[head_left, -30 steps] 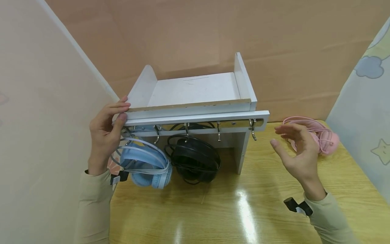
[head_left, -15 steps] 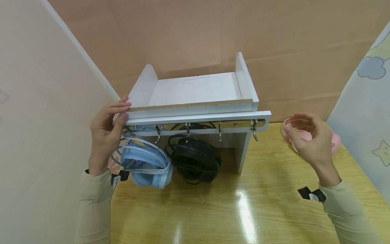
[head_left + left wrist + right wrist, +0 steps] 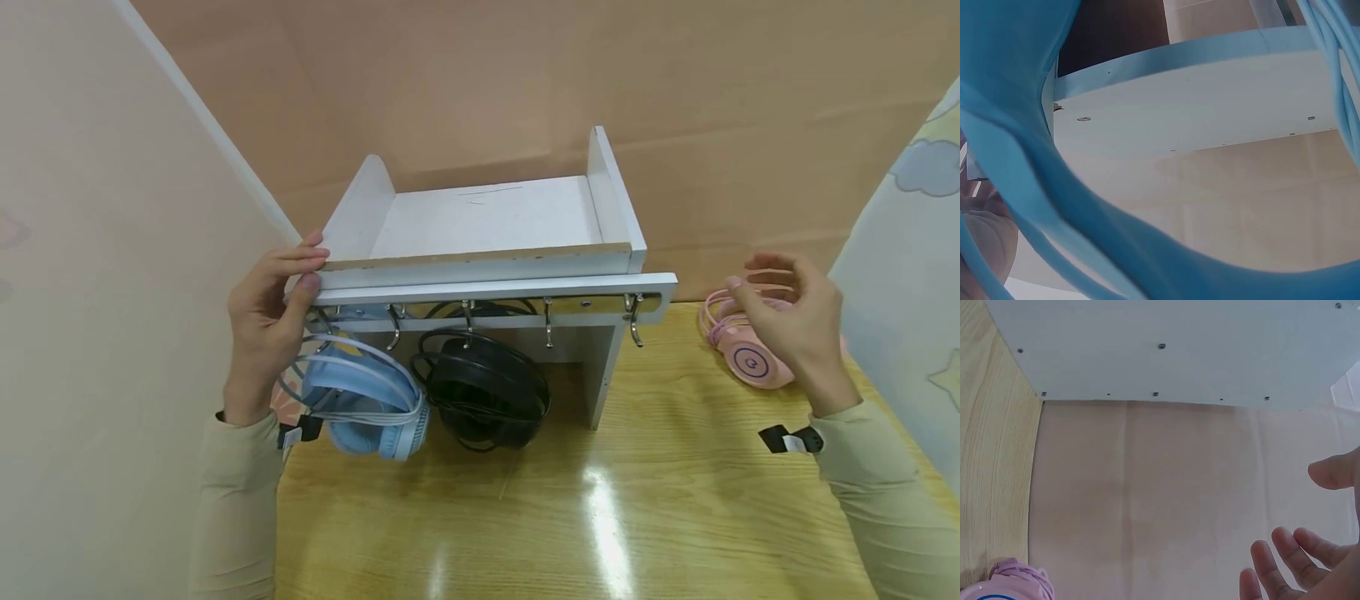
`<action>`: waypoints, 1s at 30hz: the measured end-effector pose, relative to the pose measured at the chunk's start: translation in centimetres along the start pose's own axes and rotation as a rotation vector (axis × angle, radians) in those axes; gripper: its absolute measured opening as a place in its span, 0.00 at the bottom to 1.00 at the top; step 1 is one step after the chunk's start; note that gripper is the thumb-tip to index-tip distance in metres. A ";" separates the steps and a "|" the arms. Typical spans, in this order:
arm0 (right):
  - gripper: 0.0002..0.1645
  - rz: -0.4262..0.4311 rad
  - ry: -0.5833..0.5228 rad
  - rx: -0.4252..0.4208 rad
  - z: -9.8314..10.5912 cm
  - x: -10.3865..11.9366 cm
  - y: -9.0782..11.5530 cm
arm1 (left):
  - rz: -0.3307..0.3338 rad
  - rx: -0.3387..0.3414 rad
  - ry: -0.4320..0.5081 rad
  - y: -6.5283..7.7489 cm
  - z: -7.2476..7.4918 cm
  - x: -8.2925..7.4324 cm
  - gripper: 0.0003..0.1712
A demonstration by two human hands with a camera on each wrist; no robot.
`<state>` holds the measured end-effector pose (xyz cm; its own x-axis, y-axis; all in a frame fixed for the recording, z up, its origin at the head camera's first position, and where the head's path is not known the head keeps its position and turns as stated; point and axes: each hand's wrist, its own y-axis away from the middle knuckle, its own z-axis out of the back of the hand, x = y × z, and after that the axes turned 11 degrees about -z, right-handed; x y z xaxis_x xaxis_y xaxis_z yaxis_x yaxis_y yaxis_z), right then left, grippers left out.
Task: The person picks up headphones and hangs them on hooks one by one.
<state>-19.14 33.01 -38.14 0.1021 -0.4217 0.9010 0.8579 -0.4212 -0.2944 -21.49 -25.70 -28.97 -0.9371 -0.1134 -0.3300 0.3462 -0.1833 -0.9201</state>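
My left hand [image 3: 266, 312] grips the left end of a white shelf rack [image 3: 487, 292], fingers over the top and thumb along the front. Just below it, light-blue headphones [image 3: 348, 379] with a bundled cable hang at the leftmost hook; their band [image 3: 1104, 212] fills much of the left wrist view. Black headphones [image 3: 491, 392] hang beside them near the rack's middle. At the right, my right hand [image 3: 806, 312] is held up with fingers loosely bent and nothing between them. Behind and below it lie pink headphones [image 3: 750, 358] with a coiled cable, partly hidden by the hand.
Bare metal hooks [image 3: 636, 321] line the rack's right front. The rack's white side panel [image 3: 603, 379] stands on the wooden table [image 3: 675, 500]. Brown paper [image 3: 712, 150] covers the back, with pale walls left [image 3: 97, 250] and right [image 3: 918, 275].
My right hand has moved right and away from me over the pink headphones, whose front ear cup now shows. The left hand keeps its grip on the rack.
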 end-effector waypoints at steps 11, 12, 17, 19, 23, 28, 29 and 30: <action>0.25 -0.080 0.120 0.033 1.0 -1.2 -2.1 | 0.005 0.008 -0.021 0.1 0.1 0.1 0.10; 0.27 -0.090 0.137 0.039 1.2 -1.4 -2.4 | 0.007 0.009 -0.021 0.1 0.1 0.1 0.10; 0.33 -0.150 0.211 0.064 2.1 -2.5 -3.8 | 0.011 0.012 -0.029 0.1 0.1 0.0 0.10; 0.35 -0.172 0.228 0.073 2.4 -2.9 -4.4 | 0.011 0.014 -0.037 0.1 0.1 0.0 0.10; 0.36 -0.223 0.248 0.093 3.0 -3.8 -5.2 | 0.007 0.018 -0.052 0.0 0.2 0.0 0.10; 0.35 -0.292 0.278 0.113 3.8 -5.1 -5.9 | 0.007 0.015 -0.034 0.0 0.1 0.0 0.10; 0.33 -0.301 0.280 0.115 4.0 -5.3 -6.0 | 0.007 0.015 -0.032 0.0 0.1 0.0 0.10; 0.30 -0.312 0.277 0.117 4.2 -5.5 -6.1 | 0.007 0.013 -0.030 0.0 0.1 0.0 0.10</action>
<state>-22.86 41.26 -39.96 -0.2969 -0.4950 0.8166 0.8793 -0.4753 0.0315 -21.49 -25.78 -28.99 -0.9331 -0.1444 -0.3294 0.3532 -0.1952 -0.9150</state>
